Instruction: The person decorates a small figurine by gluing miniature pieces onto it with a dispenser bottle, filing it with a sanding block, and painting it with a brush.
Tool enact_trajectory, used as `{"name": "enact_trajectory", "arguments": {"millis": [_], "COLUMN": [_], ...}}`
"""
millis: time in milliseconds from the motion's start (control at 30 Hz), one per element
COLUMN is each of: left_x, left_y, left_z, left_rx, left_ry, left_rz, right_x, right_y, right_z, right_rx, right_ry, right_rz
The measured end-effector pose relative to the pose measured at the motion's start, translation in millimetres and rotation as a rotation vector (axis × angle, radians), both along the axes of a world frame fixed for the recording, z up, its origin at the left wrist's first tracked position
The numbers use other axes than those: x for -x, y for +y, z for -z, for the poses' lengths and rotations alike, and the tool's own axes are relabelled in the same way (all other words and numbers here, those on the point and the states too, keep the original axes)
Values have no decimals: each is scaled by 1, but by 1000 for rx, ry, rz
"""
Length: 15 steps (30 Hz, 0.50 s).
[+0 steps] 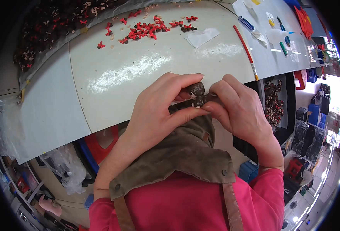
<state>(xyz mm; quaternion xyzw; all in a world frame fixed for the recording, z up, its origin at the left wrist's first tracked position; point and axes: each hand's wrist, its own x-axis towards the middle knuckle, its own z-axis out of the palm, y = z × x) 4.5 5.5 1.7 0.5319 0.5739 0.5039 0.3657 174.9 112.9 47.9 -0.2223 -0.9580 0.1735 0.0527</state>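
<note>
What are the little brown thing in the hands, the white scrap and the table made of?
Brown piece: maybe rubber or plastic; smooth, slightly shiny.
White scrap: tissue or thin cloth, judging by its soft, matte folds.
Table: perhaps laminate; its pale top reflects light.

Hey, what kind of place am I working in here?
Probably a small-parts assembly workshop: a big pile of small dark figures, red and dark pieces scattered on the worktable, and a screwdriver and paintbrush beside them.
</note>
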Motion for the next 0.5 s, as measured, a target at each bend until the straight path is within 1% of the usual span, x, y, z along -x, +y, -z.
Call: {"name": "enact_trajectory", "arguments": {"millis": [133, 233, 333, 433, 500], "left_x": [2, 5, 12, 14, 13], "left_y": [-1, -2, -2, -2, -3], "left_z": [2, -1, -2, -4, -7], "left_rx": [-11, -8, -21, -33, 4], "left_ry": [-2, -75, -73, -79, -104], "left_rz": [25, 82, 186, 204, 216], "right_x": [-1, -3, -5, -1, 0], "right_y": [2, 9, 20, 24, 26], "right_z": [-2, -4, -4, -11, -12], "right_rx": [24, 165, 167, 114, 70], "right_ry": [-5, 55, 67, 66, 67], "right_rz": [-29, -37, -84, -201, -245]}}
